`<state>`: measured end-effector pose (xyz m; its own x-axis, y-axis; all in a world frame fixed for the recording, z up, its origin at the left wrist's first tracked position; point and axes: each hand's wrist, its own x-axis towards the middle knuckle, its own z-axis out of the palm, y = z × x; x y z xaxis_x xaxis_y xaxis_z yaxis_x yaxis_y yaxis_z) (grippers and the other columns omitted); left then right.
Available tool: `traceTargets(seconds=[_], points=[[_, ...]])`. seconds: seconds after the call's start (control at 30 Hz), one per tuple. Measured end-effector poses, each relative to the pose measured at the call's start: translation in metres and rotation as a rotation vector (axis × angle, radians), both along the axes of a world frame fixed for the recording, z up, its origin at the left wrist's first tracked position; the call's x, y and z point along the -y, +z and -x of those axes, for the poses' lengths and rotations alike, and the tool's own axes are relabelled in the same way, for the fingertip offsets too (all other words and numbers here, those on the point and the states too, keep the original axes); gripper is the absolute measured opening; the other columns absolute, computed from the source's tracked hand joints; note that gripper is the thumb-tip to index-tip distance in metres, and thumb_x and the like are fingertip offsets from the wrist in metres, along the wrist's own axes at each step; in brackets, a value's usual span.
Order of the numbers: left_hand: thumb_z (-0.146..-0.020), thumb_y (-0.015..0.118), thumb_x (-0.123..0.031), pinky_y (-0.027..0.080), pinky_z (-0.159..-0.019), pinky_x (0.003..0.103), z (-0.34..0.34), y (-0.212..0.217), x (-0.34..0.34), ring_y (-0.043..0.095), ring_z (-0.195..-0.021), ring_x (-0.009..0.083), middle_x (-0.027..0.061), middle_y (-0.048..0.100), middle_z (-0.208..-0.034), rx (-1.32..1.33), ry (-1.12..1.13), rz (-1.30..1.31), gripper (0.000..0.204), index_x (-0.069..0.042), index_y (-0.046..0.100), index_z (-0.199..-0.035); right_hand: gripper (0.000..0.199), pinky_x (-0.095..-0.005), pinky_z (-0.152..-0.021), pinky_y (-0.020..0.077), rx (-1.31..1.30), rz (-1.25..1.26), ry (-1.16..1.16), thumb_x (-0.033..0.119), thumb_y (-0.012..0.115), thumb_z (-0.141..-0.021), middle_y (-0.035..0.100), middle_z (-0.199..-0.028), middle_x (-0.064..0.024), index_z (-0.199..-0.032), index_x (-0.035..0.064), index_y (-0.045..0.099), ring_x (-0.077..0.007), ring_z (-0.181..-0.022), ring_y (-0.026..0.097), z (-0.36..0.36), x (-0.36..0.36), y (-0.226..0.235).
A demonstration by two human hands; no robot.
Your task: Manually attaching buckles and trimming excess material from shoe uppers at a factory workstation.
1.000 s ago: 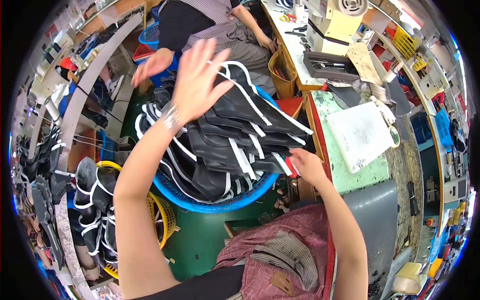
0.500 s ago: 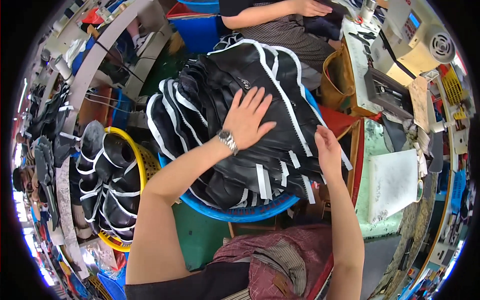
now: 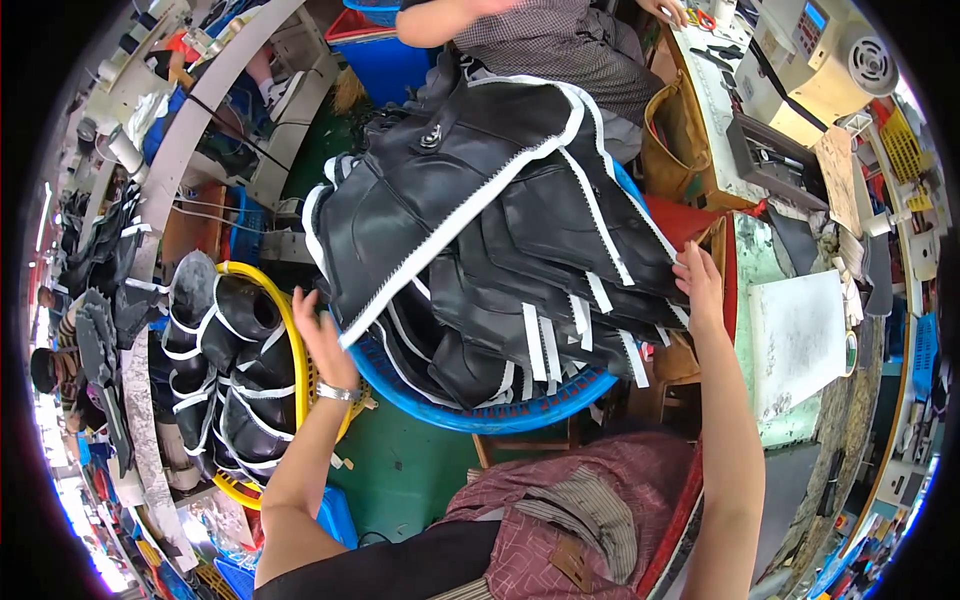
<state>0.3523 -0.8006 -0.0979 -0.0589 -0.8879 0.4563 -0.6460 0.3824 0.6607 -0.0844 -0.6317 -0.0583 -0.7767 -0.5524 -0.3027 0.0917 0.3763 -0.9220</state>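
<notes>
A heap of black leather boot uppers edged with white zipper tape lies in a round blue plastic basket. On top, one broad upper is spread across the left side, with a shiny metal fitting near its far end. Beside that upper's lower left corner is my left hand, with a metal watch on its wrist, fingers raised and apart. At the heap's right edge, my right hand touches the ends of the uppers, its fingers stretched out. Loose white tape ends hang over the near rim.
On the left, a yellow basket holds several black boot uppers with white trim. A co-worker's arm and checked lap are beyond the heap. To the right are a worktable with a white board, a tool tray and a cream machine.
My left hand has moved from the top of the heap to its lower left. The top upper now spreads leftward. My right hand has shifted slightly right. The co-worker's hands have moved apart.
</notes>
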Motion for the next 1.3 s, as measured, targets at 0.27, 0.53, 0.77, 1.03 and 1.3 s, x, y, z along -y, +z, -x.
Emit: traceTargets(seconds=[0.27, 0.53, 0.77, 1.03, 1.3], points=[[-0.084, 0.050, -0.047, 0.047, -0.075, 0.032, -0.067, -0.039, 0.103, 0.057, -0.094, 0.0187, 0.0095, 0.059, -0.108, -0.912, 0.057, -1.282, 0.048, -0.010, 0.053, -0.114, 0.052, -0.0371, -0.090, 0.0393, -0.694, -0.339, 0.264, 0.037, 0.054, -0.081, 0.054, -0.111, -0.0219, -0.114, -0.0023, 0.050, -0.0328, -0.107, 0.050, 0.016, 0.035, -0.025], [-0.086, 0.036, -0.019, 0.049, -0.077, 0.035, -0.051, -0.073, 0.082, 0.060, -0.089, 0.0244, 0.0136, 0.059, -0.105, -0.906, 0.124, -1.003, 0.035, -0.001, 0.051, -0.112, 0.043, -0.0409, -0.082, 0.0441, -0.780, -0.570, 0.276, 0.038, 0.051, -0.082, 0.055, -0.103, -0.0219, -0.104, 0.0008, 0.050, -0.0331, -0.093, 0.056, 0.033, 0.092, -0.065], [-0.087, 0.039, -0.024, 0.047, -0.080, 0.033, -0.075, -0.107, 0.110, 0.058, -0.091, 0.0235, 0.0140, 0.058, -0.105, -0.636, 0.026, -0.890, 0.038, 0.000, 0.050, -0.114, 0.047, -0.0438, -0.085, 0.0421, -0.604, -0.575, 0.064, 0.034, 0.063, -0.073, 0.053, -0.107, -0.0221, -0.107, 0.0029, 0.051, -0.0389, -0.101, 0.050, 0.021, 0.103, -0.075], [-0.086, 0.040, -0.023, 0.047, -0.079, 0.032, -0.052, -0.083, 0.110, 0.058, -0.090, 0.0227, 0.0136, 0.058, -0.103, -0.679, -0.122, -0.827, 0.037, 0.000, 0.050, -0.113, 0.038, -0.0423, -0.081, 0.0434, -0.453, -0.441, -0.064, 0.030, 0.062, -0.073, 0.060, -0.096, -0.0211, -0.096, 0.0006, 0.057, -0.0351, -0.094, 0.056, 0.016, 0.098, -0.069], [-0.086, 0.042, -0.022, 0.047, -0.078, 0.032, -0.020, -0.034, 0.087, 0.058, -0.088, 0.0218, 0.0131, 0.058, -0.102, -0.671, -0.331, -0.742, 0.036, 0.001, 0.050, -0.113, 0.037, -0.0421, -0.079, 0.0442, -0.498, -0.334, -0.085, 0.028, 0.065, -0.071, 0.058, -0.097, -0.0176, -0.096, 0.0023, 0.055, -0.0341, -0.092, 0.056, 0.001, 0.096, -0.043]])
